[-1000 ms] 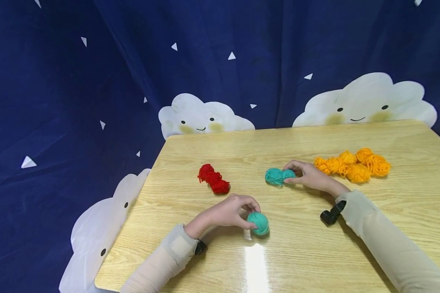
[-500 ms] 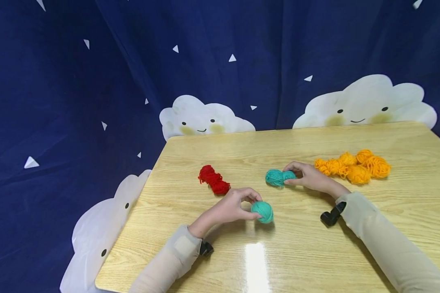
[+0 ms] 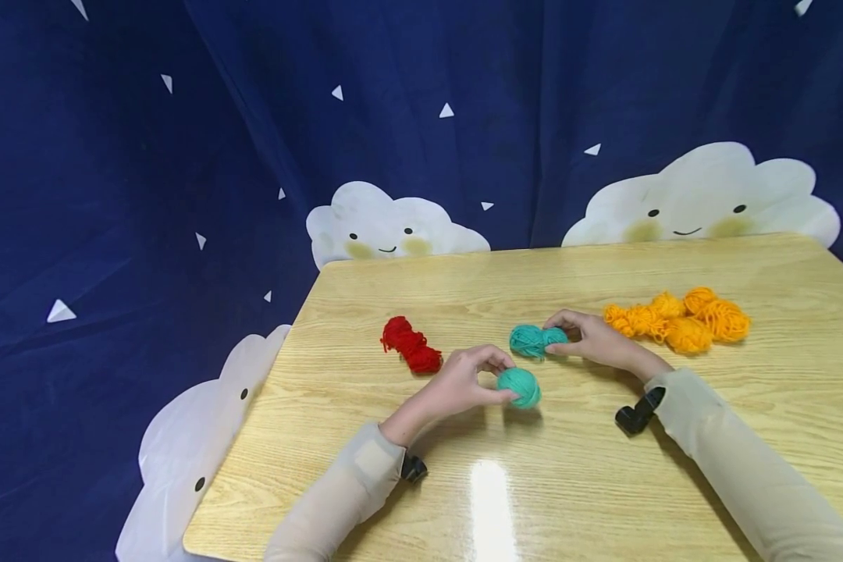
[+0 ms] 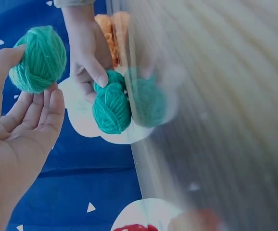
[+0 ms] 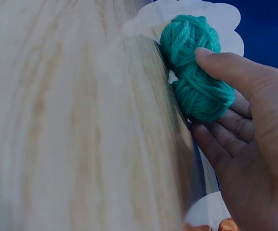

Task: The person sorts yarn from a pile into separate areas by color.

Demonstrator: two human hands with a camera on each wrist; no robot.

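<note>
Between thumb and fingers, my left hand [image 3: 464, 381] pinches a round ball of light green yarn [image 3: 520, 387], raised a little above the table, with its shadow below. Farther back, my right hand [image 3: 599, 340] holds the right end of a teal yarn bundle [image 3: 530, 341] that lies on the table. In the right wrist view the thumb presses across the teal bundle's [image 5: 192, 67] middle, and the fingers lie along its other side. The left wrist view has the green ball [image 4: 40, 58] apart from the teal bundle.
A red yarn bundle [image 3: 411, 344] lies to the left, beyond my left hand. Several orange yarn balls [image 3: 688, 334] are grouped at the right, just past my right wrist. The wooden table [image 3: 569, 484] ends at a dark blue curtain [image 3: 421, 47] with white clouds.
My left hand has carried the green yarn ball up off the table, forward and to the right, closer to the teal bundle. The right hand and the teal bundle stay in place.
</note>
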